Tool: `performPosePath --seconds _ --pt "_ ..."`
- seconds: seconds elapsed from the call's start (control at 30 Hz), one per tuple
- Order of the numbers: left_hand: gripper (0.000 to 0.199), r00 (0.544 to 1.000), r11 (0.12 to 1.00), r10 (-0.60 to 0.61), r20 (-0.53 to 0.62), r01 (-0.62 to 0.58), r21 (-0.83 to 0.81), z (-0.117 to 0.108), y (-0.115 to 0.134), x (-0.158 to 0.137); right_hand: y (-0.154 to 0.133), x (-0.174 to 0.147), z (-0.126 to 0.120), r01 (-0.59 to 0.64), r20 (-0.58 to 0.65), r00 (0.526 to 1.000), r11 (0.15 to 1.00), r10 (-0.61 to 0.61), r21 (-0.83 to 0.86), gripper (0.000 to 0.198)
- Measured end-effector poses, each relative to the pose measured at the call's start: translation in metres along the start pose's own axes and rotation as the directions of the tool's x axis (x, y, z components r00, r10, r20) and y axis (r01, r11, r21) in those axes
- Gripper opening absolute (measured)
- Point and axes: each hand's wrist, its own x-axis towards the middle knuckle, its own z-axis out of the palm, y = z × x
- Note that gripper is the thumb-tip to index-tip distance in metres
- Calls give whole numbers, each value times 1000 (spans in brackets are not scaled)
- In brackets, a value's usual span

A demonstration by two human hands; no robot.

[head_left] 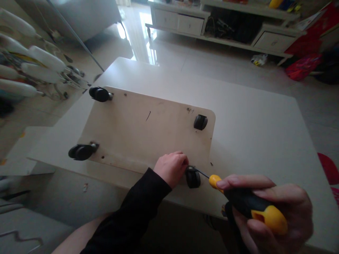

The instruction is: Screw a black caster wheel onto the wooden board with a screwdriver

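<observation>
My right hand (291,201) is wrapped round the handle of a yellow and black screwdriver (246,201). The screwdriver's thin shaft points left, its tip at the base of the near right caster (193,177). Beside that caster, my left hand (171,166) has its fingers curled together in a pinch; what they hold is hidden. Under it lies a pale wooden board (148,137) with rounded corners and a short pen mark. Black casters also stand at the other corners: far left (99,94), near left (81,152) and far right (200,122).
The board rests on a white table (254,127). A small dark screw-like piece (211,164) lies right of the board. A white rack with padded rollers (45,60) stands at the left. Across the tiled floor is a low cabinet (190,25); a red bag (303,67) sits beside it.
</observation>
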Motion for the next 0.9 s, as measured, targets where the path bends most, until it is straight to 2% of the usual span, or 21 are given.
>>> performPosePath --seconds 0.1,0.23,0.3,0.37,0.47,0.53,0.63,0.73,0.9 --pt "15 1000 1000 0 0 0 9 0 0 0 6 6 5 39 -19 999 999 -38 21 28" --pt "16 1000 1000 -4 4 3 15 -1 1 1 2 10 10 63 -25 998 998 -63 -4 45" --pt "17 1000 1000 -2 2 2 13 0 1 1 -3 9 11 22 -9 1000 1000 -22 20 40" --pt "17 1000 1000 -2 1 2 17 0 1 1 -7 8 8 3 61 998 1000 -3 -2 35" --pt "16 1000 1000 12 -3 -12 26 0 0 0 -10 4 2 93 168 983 988 -71 -126 28" --pt "16 1000 1000 20 -7 -20 21 0 0 -1 -10 2 -1 149 161 980 972 -120 -184 25" --pt "16 1000 1000 10 -1 -10 12 -1 0 -1 -10 -2 -3 165 117 983 967 -144 -194 22" --pt "15 1000 1000 -2 9 2 14 -2 0 0 -7 -1 -1 145 134 983 977 -125 -155 24" --pt "15 1000 1000 -5 15 5 21 -1 1 1 -2 9 7 178 81 980 981 -184 71 26"
